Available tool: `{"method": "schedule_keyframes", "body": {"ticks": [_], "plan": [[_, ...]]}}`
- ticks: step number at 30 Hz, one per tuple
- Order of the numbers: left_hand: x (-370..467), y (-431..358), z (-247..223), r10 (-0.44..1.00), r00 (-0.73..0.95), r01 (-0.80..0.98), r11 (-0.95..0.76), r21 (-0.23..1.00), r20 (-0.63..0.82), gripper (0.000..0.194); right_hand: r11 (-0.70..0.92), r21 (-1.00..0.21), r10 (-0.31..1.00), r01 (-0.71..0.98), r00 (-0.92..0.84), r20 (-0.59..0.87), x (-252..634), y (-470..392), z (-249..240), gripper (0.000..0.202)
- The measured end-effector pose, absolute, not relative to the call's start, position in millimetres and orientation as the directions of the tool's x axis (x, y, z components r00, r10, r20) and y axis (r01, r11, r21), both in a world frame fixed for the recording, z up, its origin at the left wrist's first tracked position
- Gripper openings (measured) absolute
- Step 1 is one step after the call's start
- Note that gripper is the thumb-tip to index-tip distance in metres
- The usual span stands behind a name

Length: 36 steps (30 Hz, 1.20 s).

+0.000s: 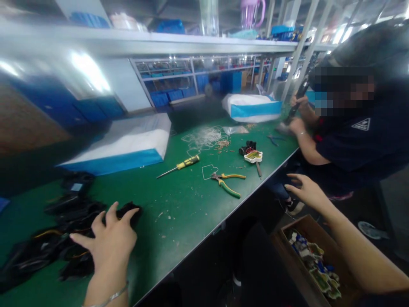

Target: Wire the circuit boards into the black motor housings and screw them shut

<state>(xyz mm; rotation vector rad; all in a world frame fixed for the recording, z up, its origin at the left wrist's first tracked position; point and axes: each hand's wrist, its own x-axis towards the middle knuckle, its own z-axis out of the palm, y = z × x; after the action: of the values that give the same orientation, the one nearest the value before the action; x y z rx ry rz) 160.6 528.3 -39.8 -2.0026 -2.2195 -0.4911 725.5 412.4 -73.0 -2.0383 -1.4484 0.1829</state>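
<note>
Black parts point(47, 247) heaped well left of the pliers point(228, 184), thin wires point(48, 232) trailing among them. Left hand point(113, 236) splayed at the heap's pliers side, nothing visibly grasped; contact can't be told. Right hand point(308, 192) loosely open, no object in it, right of the pliers, past the bench point(179, 230). Judgement: parts light, fairly stiff; wires limp, apt to snag. Best hold: a part's solid sides, clear of wires.

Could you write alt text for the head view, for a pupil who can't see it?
A person's left hand spreads over black parts on a green workbench; the right hand, also empty, is held out past its edge. A screwdriver and open pliers lie on the workbench, and a co-worker is at the picture's right.
</note>
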Motion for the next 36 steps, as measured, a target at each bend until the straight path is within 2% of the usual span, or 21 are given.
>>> {"method": "schedule_keyframes", "body": {"ticks": [3,6,10,13,16,18,21,24,28,31,33,36], "plan": [[146.3,527.8,-39.5,0.938,-0.078,0.996,0.09,-0.02,0.337,0.038,-0.128,-0.463,0.889,0.877,0.309,0.338,701.2,484.0,-67.4,0.054],[130.3,527.4,-41.6,0.925,-0.108,0.988,0.141,-0.063,0.364,0.036,-0.173,-0.42,0.868,0.891,0.34,0.363,688.5,547.2,-70.1,0.073],[116.6,525.5,-46.9,0.891,-0.148,0.983,0.179,-0.032,0.429,0.032,-0.269,-0.399,0.854,0.877,0.409,0.323,682.4,595.4,-78.0,0.093],[117.9,524.1,-45.1,0.867,-0.186,0.979,0.203,0.012,0.462,0.025,-0.303,-0.372,0.857,0.877,0.422,0.296,682.4,605.8,-77.5,0.091],[128.7,521.8,-35.6,0.868,-0.197,0.979,0.195,0.052,0.455,0.038,-0.308,-0.347,0.851,0.886,0.419,0.317,682.1,608.2,-63.8,0.085],[138.8,520.4,-28.7,0.861,-0.187,0.982,0.172,0.075,0.472,0.05,-0.273,-0.311,0.841,0.91,0.383,0.382,677.7,609.2,-46.4,0.084],[154.1,520.6,-24.1,0.856,-0.147,0.988,0.099,0.122,0.496,0.057,-0.113,-0.201,0.839,0.973,0.201,0.505,656.6,607.5,-11.4,0.085],[168.5,522.0,-25.2,0.872,-0.055,0.97,-0.069,0.235,0.486,0.063,0.168,-0.089,0.838,0.982,-0.095,0.538,614.1,595.8,25.1,0.088],[193.0,515.8,-21.0,0.87,0.072,0.846,-0.312,0.432,0.487,0.086,0.508,-0.023,0.751,0.861,-0.43,0.501,540.2,567.0,53.7,0.085],[214.6,505.7,-14.5,0.849,0.151,0.759,-0.428,0.491,0.506,0.103,0.674,0.009,0.654,0.739,-0.601,0.46,490.1,546.1,52.7,0.084],[226.5,500.1,-13.8,0.853,0.183,0.739,-0.447,0.503,0.489,0.102,0.755,0.02,0.586,0.655,-0.688,0.427,463.8,535.1,46.8,0.084],[236.8,496.0,-19.4,0.887,0.247,0.722,-0.437,0.535,0.391,0.074,0.814,0.036,0.516,0.58,-0.751,0.412,438.5,522.9,41.6,0.083]]}}
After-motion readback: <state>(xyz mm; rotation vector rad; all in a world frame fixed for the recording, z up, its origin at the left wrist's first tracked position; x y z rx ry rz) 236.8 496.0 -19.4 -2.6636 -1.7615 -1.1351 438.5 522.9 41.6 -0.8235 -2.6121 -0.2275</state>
